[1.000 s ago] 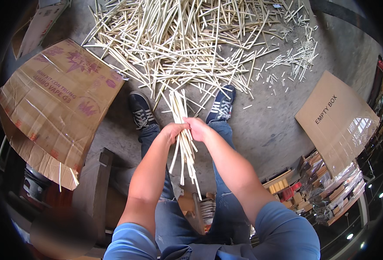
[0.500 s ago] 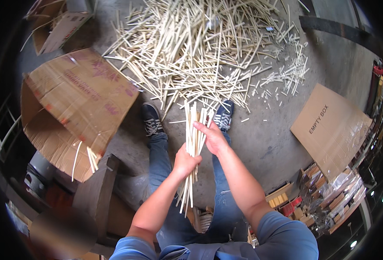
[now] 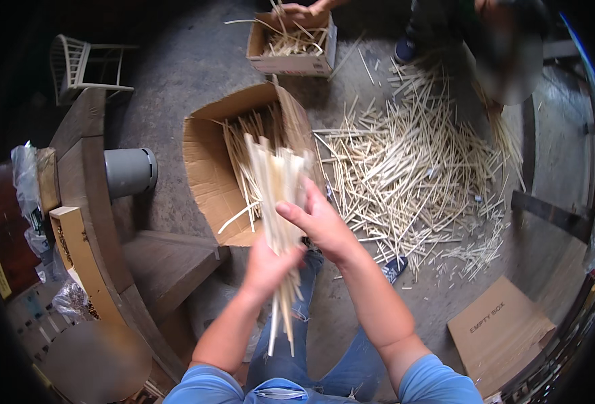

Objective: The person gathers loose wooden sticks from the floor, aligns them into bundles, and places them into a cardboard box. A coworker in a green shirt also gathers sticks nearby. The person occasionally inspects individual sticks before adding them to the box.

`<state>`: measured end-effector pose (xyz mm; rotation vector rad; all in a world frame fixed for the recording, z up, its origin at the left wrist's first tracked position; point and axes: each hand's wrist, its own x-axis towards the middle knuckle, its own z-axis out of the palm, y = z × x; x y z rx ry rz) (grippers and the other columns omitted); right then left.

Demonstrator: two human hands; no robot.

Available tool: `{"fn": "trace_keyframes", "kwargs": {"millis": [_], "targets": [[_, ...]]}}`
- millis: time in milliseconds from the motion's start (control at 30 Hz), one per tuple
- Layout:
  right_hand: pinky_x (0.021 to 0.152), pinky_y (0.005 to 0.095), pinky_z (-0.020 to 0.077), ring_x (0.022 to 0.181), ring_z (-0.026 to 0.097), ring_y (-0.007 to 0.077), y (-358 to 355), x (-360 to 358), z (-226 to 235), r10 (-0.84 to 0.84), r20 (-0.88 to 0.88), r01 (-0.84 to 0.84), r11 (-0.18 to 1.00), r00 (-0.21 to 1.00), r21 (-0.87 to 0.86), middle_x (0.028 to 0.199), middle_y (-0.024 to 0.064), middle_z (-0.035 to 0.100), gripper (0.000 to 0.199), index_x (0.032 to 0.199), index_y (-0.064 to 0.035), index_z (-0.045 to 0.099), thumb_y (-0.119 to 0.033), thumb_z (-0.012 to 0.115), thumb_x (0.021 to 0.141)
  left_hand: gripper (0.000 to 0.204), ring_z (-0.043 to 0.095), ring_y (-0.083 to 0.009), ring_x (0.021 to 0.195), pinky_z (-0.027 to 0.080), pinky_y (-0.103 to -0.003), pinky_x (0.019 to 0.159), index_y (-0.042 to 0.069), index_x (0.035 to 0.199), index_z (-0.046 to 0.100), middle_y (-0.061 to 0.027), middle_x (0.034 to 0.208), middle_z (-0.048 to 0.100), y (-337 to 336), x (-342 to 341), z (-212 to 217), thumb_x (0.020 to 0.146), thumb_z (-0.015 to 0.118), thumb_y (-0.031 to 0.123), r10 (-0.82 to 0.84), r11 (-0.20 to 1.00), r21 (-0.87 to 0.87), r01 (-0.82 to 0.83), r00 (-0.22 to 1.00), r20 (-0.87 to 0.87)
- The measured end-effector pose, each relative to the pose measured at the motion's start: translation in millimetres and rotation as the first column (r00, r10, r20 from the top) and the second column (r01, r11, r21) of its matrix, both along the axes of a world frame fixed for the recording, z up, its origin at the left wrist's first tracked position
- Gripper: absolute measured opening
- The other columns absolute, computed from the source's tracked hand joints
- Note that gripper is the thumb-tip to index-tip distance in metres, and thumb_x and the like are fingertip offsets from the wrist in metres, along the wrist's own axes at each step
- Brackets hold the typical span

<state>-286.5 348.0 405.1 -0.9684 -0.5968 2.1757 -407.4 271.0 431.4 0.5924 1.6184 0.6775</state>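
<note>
A bundle of pale wooden sticks (image 3: pixel 270 182) is held upright between my two hands, blurred by motion. My left hand (image 3: pixel 268 264) wraps round its lower part, with several stick ends poking out below. Higher up, my right hand (image 3: pixel 321 222) clasps the bundle from the right, thumb across the front. Just beyond the bundle stands a large open cardboard box (image 3: pixel 206 161) with more sticks (image 3: pixel 240 161) leaning inside. The bundle's top overlaps the box's opening in the view; whether they touch I cannot tell.
A wide heap of loose sticks (image 3: pixel 412 168) covers the floor to the right. Another person's hand (image 3: pixel 304 12) reaches over a smaller stick-filled box (image 3: pixel 297 64) at the back. A wooden bench (image 3: pixel 163 262), a grey cylinder (image 3: pixel 130 172) and a chair (image 3: pixel 75 74) stand left; flat cardboard (image 3: pixel 496 330) lies right.
My view has swung left, bringing the large box in front of me and moving the heap to the right. Both hands still hold the bundle, now in front of the box's opening.
</note>
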Motion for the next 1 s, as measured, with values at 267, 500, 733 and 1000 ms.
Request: {"fn": "trace_keyframes", "kwargs": {"millis": [267,500,733,1000], "targets": [[0.09,0.0336,0.0529,0.1,0.065,0.0198,-52.0,-38.2,-35.2,0.039,0.293,-0.043,0.999,0.955,0.006,0.108,0.0155,0.064,0.029,0.121,0.004,0.051,-0.013,0.055,0.097,0.015,0.062,-0.0193,0.054,0.052,-0.034,0.05,-0.005,0.088,0.059,-0.011,0.072,0.063,110.6,-187.1,-80.0,0.073,0.064,-0.004,-0.01,0.993,-0.114,-0.005,0.992,-0.127],[0.08,0.0434,0.0511,0.09,0.064,0.036,-9.5,-155.3,-92.3,0.056,0.803,-0.665,0.596,0.594,0.45,0.098,0.0176,0.067,0.019,0.098,-0.0032,0.068,-0.008,0.053,0.087,0.013,0.063,-0.0209,0.052,0.052,-0.035,0.048,-0.005,0.08,0.062,-0.0108,0.066,0.063,113.2,-218.6,-145.9,0.069,0.067,-0.003,-0.114,0.982,-0.164,0.093,0.986,-0.119],[0.087,0.0409,0.0527,0.093,0.068,0.033,-3.0,-198.1,-138.8,0.451,0.887,-0.987,0.066,-0.102,-0.147,0.1,0.0206,0.069,0.042,0.097,0.0009,0.071,-0.037,0.054,0.088,0.02,0.066,-0.0226,0.056,0.054,-0.035,0.05,-0.004,0.088,0.063,-0.0135,0.075,0.066,99.3,-242.1,-166.8,0.069,0.068,-0.001,-0.009,0.979,-0.195,-0.064,0.937,-0.349],[0.087,0.039,0.0479,0.099,0.065,0.0278,-20.4,-156.4,-148.6,0.163,0.937,-0.903,-0.36,-0.31,-0.236,0.103,0.0109,0.071,0.026,0.096,-0.0072,0.074,-0.018,0.051,0.088,0.045,0.069,-0.0293,0.095,0.054,-0.038,0.085,0.003,0.109,0.063,-0.0175,0.104,0.07,120.2,-224.1,-188.6,0.068,0.075,0.015,-0.042,0.95,-0.262,-0.172,0.758,-0.651]]}}
